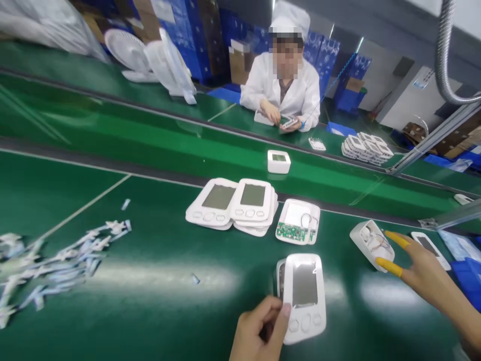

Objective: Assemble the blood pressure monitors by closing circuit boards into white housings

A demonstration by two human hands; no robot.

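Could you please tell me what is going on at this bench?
A person's left hand holds the left edge of a white screen panel, which overlaps another piece. The right hand, with yellow coverings on two fingers, is at an open white housing with wires inside; whether it grips it is unclear. Beyond them lie stacked screen panels and an open casing with a green circuit board. Across the line, a co-worker handles a similar white piece.

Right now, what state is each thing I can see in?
Left hand: pinching the front cover
Front cover: screen-side up
Right hand: spread open by the housing
Housing: open, wires showing
Stacked covers: screens up, apparently blank
Circuit-board piece: board exposed
White unit: on green belt
Strips: scattered
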